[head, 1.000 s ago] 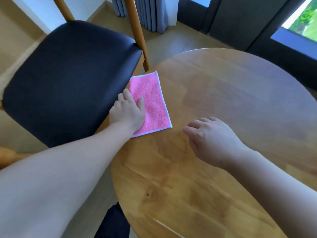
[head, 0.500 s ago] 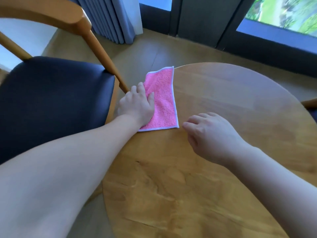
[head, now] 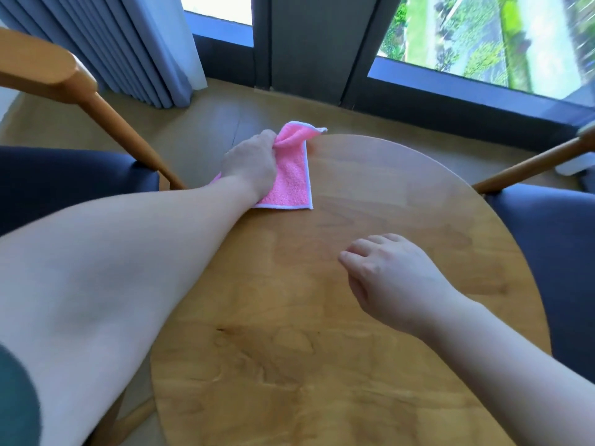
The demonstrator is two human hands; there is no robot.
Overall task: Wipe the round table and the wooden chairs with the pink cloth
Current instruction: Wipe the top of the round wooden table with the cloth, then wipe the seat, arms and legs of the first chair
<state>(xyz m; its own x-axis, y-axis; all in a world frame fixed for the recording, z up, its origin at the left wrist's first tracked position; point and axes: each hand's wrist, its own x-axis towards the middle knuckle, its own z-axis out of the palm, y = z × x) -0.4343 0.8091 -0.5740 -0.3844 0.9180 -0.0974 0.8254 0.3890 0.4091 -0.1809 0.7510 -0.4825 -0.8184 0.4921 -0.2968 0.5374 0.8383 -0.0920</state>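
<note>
The pink cloth (head: 291, 175) with a white hem lies at the far left edge of the round wooden table (head: 338, 317). My left hand (head: 251, 162) grips its far end, which is bunched and lifted off the table. My right hand (head: 389, 278) hovers over the table's middle, fingers loosely curled, holding nothing. A wooden chair (head: 67, 175) with a dark blue seat stands to the left, its backrest rail at top left. A second wooden chair (head: 547, 226) with a dark seat stands to the right.
Grey curtains (head: 122, 43) hang at the back left. A dark window frame (head: 315, 43) and glass run along the far wall. Wooden floor shows between the table and the window.
My left hand slid the cloth farther along the table's left edge and went from pressing flat to bunching its far end. The view tilted up toward the window. My right hand stayed put.
</note>
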